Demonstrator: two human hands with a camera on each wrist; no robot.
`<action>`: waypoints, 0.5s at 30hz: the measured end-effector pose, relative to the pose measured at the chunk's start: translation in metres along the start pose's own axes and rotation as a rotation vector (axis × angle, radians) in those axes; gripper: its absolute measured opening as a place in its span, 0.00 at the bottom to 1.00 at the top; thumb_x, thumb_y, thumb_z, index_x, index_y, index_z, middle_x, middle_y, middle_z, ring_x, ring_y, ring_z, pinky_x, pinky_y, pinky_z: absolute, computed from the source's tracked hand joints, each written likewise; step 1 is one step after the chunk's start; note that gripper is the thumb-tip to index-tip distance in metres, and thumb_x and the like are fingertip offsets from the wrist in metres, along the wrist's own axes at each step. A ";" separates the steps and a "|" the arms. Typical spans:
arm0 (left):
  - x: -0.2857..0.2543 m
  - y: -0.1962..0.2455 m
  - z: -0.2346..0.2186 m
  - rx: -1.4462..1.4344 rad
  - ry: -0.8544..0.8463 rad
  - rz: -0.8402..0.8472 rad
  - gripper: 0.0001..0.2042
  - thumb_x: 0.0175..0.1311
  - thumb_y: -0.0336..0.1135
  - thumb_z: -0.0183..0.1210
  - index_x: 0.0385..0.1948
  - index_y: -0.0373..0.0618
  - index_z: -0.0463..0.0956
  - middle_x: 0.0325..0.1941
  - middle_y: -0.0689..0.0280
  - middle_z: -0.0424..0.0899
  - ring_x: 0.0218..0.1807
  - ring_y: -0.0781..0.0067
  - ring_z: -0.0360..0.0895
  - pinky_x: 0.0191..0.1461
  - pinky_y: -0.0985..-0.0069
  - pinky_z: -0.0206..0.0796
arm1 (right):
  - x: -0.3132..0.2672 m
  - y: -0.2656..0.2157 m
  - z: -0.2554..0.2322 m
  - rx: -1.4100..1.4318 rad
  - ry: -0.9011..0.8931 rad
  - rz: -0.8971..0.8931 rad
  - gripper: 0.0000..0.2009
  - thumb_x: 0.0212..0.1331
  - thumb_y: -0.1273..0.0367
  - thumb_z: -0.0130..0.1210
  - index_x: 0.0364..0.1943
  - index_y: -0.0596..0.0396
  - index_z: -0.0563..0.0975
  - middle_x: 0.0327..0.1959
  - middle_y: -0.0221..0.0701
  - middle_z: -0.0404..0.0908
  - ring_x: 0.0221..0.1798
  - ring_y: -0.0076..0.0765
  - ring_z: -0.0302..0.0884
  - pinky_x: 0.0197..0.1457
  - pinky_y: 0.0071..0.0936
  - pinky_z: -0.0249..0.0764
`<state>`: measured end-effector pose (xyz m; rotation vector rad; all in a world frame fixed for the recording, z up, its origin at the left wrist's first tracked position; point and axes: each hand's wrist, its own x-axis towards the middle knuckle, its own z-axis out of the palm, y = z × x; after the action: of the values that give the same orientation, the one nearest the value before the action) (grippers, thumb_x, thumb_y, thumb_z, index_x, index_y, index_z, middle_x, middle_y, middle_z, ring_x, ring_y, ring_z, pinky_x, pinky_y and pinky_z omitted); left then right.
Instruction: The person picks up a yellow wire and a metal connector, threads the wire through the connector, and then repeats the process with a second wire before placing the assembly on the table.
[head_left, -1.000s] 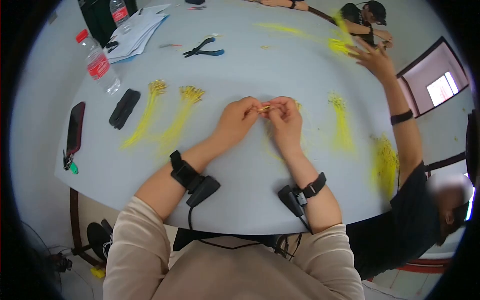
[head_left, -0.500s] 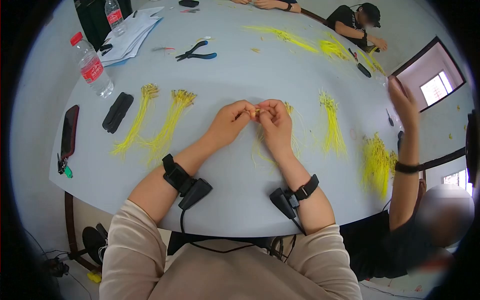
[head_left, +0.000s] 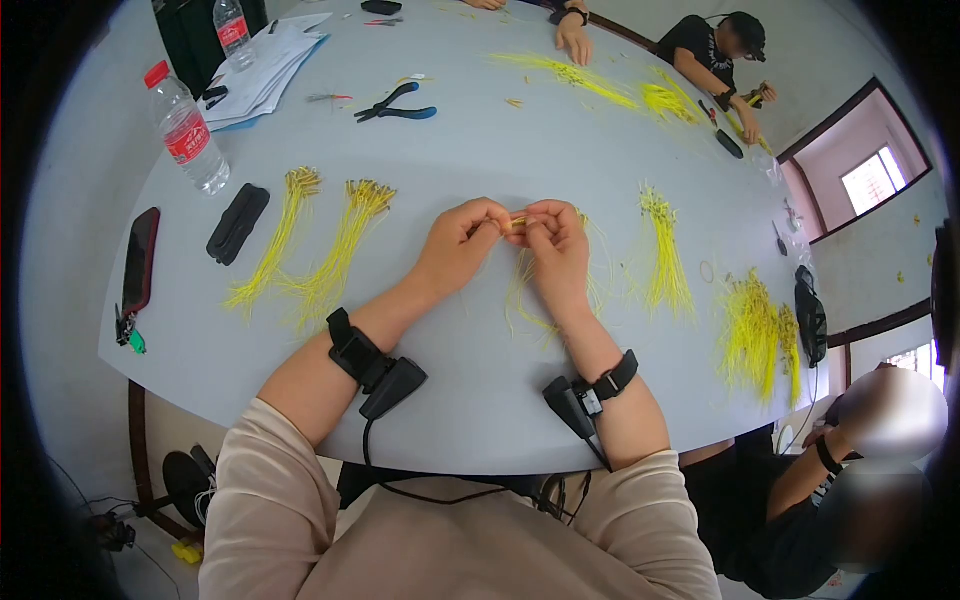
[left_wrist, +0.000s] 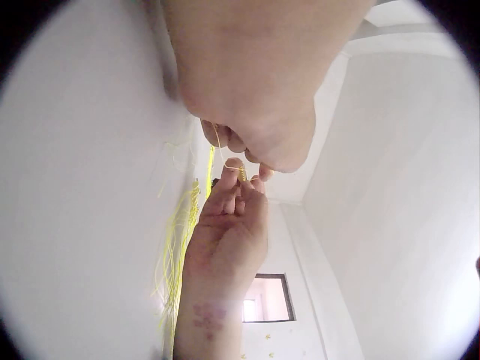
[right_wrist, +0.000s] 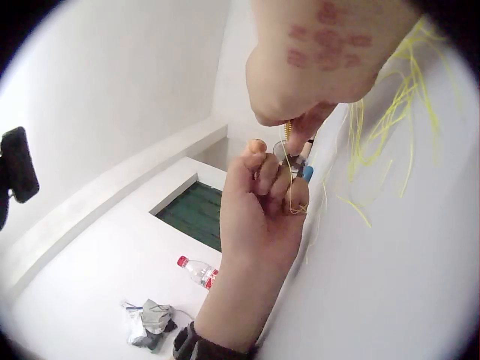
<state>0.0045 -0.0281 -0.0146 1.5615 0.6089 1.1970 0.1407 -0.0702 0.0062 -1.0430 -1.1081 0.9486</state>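
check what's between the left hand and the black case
One yellow bundle nearer the left hand, then a second yellow bundle beside the black case, as the head view shows.

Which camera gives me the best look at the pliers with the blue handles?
The head view: it shows the pliers whole, jaws and both handles, lying on the table. The right wrist view shows only a bit of blue beside the left hand, perhaps a handle. I cannot make them out in the left wrist view.
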 end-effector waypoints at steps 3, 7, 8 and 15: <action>0.000 0.003 -0.004 0.062 0.103 -0.080 0.06 0.57 0.25 0.46 0.29 0.41 0.74 0.17 0.75 0.67 0.20 0.89 0.57 0.23 0.85 0.49 | 0.002 0.002 -0.002 0.030 0.017 0.009 0.07 0.57 0.80 0.41 0.40 0.63 0.65 0.32 0.36 0.76 0.34 0.28 0.77 0.41 0.22 0.76; 0.000 0.006 -0.006 0.093 0.149 -0.105 0.06 0.59 0.26 0.47 0.30 0.42 0.74 0.20 0.78 0.66 0.23 0.91 0.56 0.27 0.87 0.48 | 0.002 0.002 -0.002 0.036 0.052 -0.026 0.07 0.58 0.80 0.42 0.40 0.62 0.65 0.31 0.36 0.75 0.33 0.28 0.77 0.38 0.22 0.75; 0.001 0.006 -0.006 0.090 0.169 -0.103 0.06 0.59 0.26 0.47 0.30 0.42 0.74 0.20 0.78 0.66 0.23 0.90 0.56 0.27 0.87 0.48 | 0.002 0.003 -0.002 0.030 0.064 -0.039 0.07 0.59 0.79 0.42 0.40 0.62 0.65 0.31 0.36 0.75 0.33 0.28 0.77 0.38 0.22 0.75; 0.005 0.004 -0.011 -0.009 0.367 -0.119 0.07 0.60 0.28 0.46 0.32 0.44 0.75 0.19 0.80 0.61 0.20 0.91 0.52 0.23 0.88 0.45 | 0.001 -0.001 -0.002 0.017 0.145 -0.035 0.06 0.60 0.77 0.42 0.40 0.60 0.65 0.30 0.35 0.75 0.30 0.26 0.76 0.33 0.20 0.71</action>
<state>-0.0047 -0.0207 -0.0098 1.2855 0.9198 1.4031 0.1426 -0.0697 0.0070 -1.0580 -0.9933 0.8395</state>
